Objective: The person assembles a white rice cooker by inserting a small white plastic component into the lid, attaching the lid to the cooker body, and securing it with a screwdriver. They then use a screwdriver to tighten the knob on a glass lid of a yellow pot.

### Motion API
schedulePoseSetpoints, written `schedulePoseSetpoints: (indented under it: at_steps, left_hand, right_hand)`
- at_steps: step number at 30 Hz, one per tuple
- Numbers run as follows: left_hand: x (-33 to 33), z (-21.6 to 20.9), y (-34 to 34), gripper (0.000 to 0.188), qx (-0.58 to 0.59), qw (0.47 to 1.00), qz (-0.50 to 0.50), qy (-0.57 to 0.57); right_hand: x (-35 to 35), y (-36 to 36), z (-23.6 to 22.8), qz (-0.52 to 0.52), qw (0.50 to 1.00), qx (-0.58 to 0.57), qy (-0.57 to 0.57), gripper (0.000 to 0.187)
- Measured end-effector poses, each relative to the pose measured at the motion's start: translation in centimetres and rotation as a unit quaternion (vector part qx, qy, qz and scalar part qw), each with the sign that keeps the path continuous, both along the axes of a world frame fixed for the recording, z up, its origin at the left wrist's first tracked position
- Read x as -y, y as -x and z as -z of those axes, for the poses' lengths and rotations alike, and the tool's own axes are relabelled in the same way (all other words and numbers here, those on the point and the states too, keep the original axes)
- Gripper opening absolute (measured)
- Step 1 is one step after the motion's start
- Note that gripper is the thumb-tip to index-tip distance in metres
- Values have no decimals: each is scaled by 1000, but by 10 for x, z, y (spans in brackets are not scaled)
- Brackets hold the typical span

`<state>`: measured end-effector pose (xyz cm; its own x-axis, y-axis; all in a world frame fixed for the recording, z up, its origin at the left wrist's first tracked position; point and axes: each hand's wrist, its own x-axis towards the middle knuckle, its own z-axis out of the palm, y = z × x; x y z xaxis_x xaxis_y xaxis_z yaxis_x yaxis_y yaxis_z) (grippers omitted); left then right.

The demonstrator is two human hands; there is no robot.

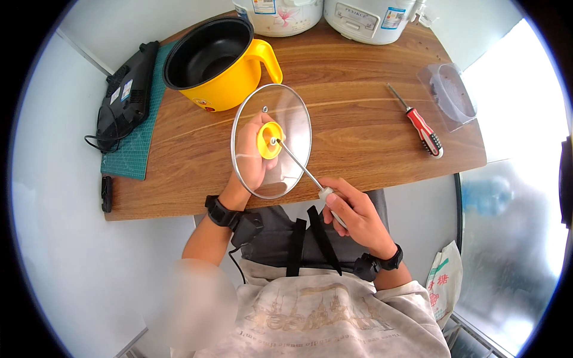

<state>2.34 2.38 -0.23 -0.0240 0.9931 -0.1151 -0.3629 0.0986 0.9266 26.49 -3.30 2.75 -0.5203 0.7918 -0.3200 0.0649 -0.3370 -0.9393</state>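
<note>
A round glass pot lid [293, 116] with a metal rim is tilted up over the table's near edge. My left hand [249, 149] shows through the glass, closed around the lid's yellow knob [262, 141] on the far side. In my right hand [357, 215] is a screwdriver with a pale handle, held in closed fingers. Its thin metal shaft [302, 168] slants up and left. The tip meets the small fitting at the lid's centre, inside the yellow ring. Just beyond the lid stands a yellow electric pot [230, 86] with a black inside and a side handle.
A red and black screwdriver [424, 132] lies at the right by a clear plastic box [449, 95]. Two white appliances [364, 21] stand at the back. On the left, a black device [127, 95] with a cable rests on a green cutting mat [138, 152].
</note>
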Motion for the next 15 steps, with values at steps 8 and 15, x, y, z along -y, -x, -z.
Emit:
schedulePoseSetpoints:
  at_steps: [8,15]
  left_hand:
    - [1,-3,-3,38,-22,1000,-6,-11]
    - [1,-3,-2,40,-32,999,4,-25]
  right_hand:
    - [-2,2,0,-3,1000,1,2,31]
    - [-1,2,1,-6,1000,-4,16,31]
